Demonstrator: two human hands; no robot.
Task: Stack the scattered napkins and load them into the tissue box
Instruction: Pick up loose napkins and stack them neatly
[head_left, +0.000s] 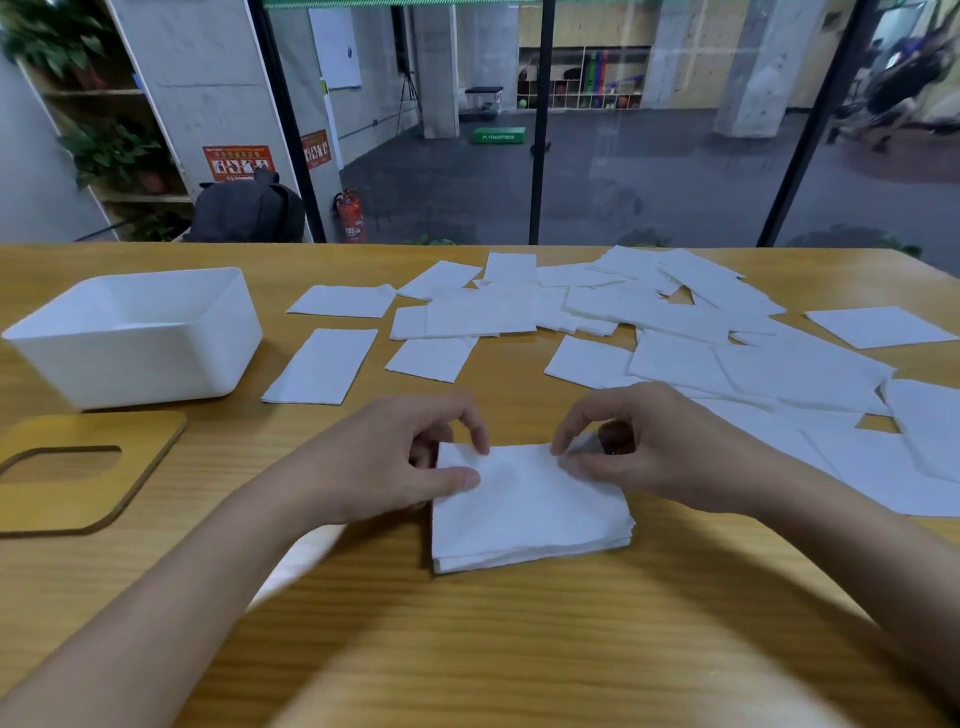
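Note:
A small stack of white napkins (527, 512) lies on the wooden table (519, 649) right in front of me. My left hand (395, 462) pinches the stack's top left edge between thumb and fingers. My right hand (639, 447) pinches its top right corner the same way. Several loose napkins (675, 332) are scattered across the far middle and right of the table, many overlapping. One single napkin (322, 366) lies apart to the left. The white tissue box (140, 364) stands open and empty at the far left.
The box's wooden lid (124, 467) with an oval slot lies flat in front of the box at the left edge. Another napkin (298, 561) peeks out under my left forearm. Beyond the table's far edge is a glass wall.

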